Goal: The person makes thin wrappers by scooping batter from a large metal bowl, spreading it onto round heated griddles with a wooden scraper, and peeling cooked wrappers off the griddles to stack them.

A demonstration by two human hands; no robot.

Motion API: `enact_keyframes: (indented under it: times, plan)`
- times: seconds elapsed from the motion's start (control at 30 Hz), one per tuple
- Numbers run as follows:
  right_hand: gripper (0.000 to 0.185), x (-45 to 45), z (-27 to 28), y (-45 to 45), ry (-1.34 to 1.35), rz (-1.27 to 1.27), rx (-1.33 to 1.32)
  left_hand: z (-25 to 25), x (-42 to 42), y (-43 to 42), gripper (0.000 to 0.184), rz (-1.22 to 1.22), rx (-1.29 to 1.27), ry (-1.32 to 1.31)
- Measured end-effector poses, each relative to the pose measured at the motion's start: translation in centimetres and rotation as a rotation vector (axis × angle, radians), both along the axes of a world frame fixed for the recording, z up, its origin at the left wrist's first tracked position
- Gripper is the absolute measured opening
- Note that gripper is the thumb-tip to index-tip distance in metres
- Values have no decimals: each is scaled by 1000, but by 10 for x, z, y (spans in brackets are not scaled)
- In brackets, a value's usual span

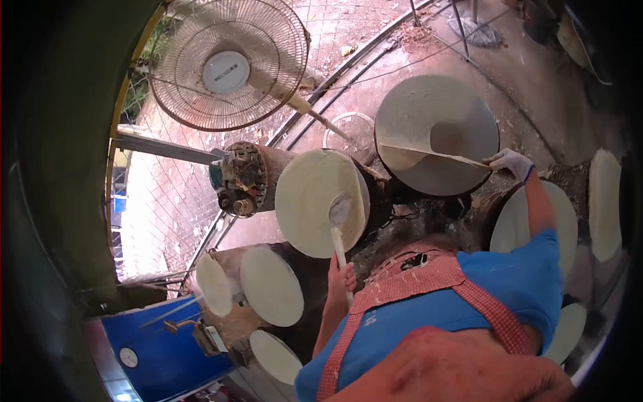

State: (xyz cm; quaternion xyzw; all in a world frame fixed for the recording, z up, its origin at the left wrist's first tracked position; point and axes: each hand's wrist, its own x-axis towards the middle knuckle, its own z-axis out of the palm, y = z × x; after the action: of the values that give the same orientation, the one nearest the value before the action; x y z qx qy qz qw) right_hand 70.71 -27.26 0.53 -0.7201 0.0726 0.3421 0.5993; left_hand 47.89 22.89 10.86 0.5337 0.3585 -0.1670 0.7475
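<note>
My right hand (512, 163), in a whitish glove, is closed on the edge of a thin pale crepe (429, 120). The crepe lies on a round griddle (435, 181), and its near edge is lifted and stretched toward my fingers. To the left, my bare left hand (341, 275) is wrapped round the pale handle of a ladle (340, 210). The ladle's round head rests on a cream-coloured layer of batter (308, 194) that covers most of a second round griddle (362, 201). A darker strip of that griddle shows along its right side.
A large standing fan (226, 72) is at the upper left. Several more pale round discs stand nearby, including a disc (271, 287) at lower left and another disc (536, 221) by my right arm. A blue panel with a dial (128, 357) sits at lower left.
</note>
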Motion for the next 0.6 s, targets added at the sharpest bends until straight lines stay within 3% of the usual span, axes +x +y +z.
enact_keyframes:
  times: [0.03, 0.07, 0.17, 0.27, 0.33, 0.43, 0.5, 0.6]
  plan:
    - [20, -2, 33, 4, 104, -68, 29, 1, -4, 0, 64, -2, 11, -7]
    - [20, 7, 60, 23, -22, -98, 90, 2, -5, 1, 64, -13, 30, -10]
    - [26, 59, 47, 49, -335, 37, 45, 10, -10, -4, 63, 17, 37, 10]
    - [28, 54, 63, 70, -61, 23, 29, 3, -16, 0, 64, 52, 18, 41]
    - [34, 42, 13, 31, -29, 138, 73, -1, -17, 1, 65, 72, 6, 62]
    - [37, 12, 8, -15, -92, 205, 104, -8, -25, 2, 66, 118, -38, 55]
    - [37, 11, 7, -27, 28, 75, 13, -3, -29, -1, 66, 136, -49, 55]
    - [36, 42, 60, 46, -129, -23, 44, -3, -37, 4, 67, 106, -71, 58]
